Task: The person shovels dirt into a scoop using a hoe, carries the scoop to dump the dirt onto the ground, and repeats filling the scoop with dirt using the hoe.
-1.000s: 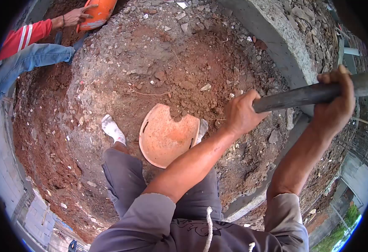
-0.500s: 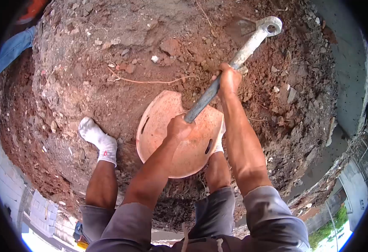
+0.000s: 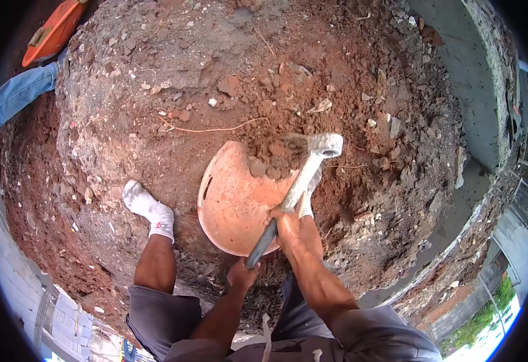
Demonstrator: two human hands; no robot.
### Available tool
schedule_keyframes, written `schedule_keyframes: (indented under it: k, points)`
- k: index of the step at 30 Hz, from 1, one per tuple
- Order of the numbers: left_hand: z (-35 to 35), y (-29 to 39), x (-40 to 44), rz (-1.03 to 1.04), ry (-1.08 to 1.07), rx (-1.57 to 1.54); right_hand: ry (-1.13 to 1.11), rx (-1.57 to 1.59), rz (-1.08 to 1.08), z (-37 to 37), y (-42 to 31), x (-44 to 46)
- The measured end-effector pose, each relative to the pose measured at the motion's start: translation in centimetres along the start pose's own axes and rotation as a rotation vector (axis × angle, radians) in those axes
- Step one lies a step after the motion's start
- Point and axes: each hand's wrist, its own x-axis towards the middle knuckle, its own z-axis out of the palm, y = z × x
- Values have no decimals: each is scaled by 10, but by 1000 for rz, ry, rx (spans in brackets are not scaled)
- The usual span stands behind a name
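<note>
My left hand (image 3: 243, 274) is closed round the butt of a hoe's dark handle. Higher up the shaft, where it turns pale, my right hand (image 3: 286, 226) grips the same hoe (image 3: 305, 175). The hoe's socket is at the top, and its blade is mostly hidden in loose soil. Beneath the shaft lies a shallow orange-pink basin (image 3: 233, 208) with a slot in its left side. A heap of reddish-brown soil (image 3: 270, 151) spills over the basin's far edge.
White-socked feet, the left one (image 3: 149, 208) plainly visible, flank the basin. Stony soil and a thin root (image 3: 221, 128) lie ahead. At upper left are another person's jeans leg (image 3: 22, 96) and an orange basin (image 3: 53, 30). A grey concrete surface (image 3: 469, 72) borders the right.
Both hands have drawn the hoe back toward my body, its head now by the basin's far edge. Soil now lies over that edge. The view has shifted slightly.
</note>
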Motion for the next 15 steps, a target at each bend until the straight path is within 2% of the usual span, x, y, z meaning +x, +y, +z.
schedule_keyframes:
  k: [1,3,4,5,6,7,8,9,10,11,12,14,15]
  points:
    - [-4,12,2,69,-13,3,-21,-20,-30,-1,-10,-33]
    - [-12,39,-15,188,-64,20,-80,-15,-165,-37,-7,-35]
    - [-27,89,-2,319,-58,84,-17,25,-254,-32,-66,-61]
    - [-25,132,18,669,168,-11,-80,139,-462,-41,-114,-68]
    - [-51,205,26,928,206,-121,-96,205,-644,-47,-172,-83]
    - [-58,271,38,1067,152,-331,-156,180,-929,-54,-233,-95]
    - [-80,345,36,1143,74,-320,-195,159,-1160,-64,-289,-112]
    - [-91,410,39,1295,162,-329,-209,128,-1324,-76,-341,-126]
    - [-116,470,35,1404,242,-286,-320,197,-1382,-93,-387,-135]
    - [-128,514,39,1537,371,-328,-304,158,-1467,-95,-411,-131]
    - [-134,522,49,1540,423,-318,-286,122,-1551,-96,-435,-127]
    - [-136,519,76,1530,530,-298,133,213,-1629,-75,-434,-92]
    - [-128,481,107,1398,397,-235,24,252,-1507,-50,-385,-48]
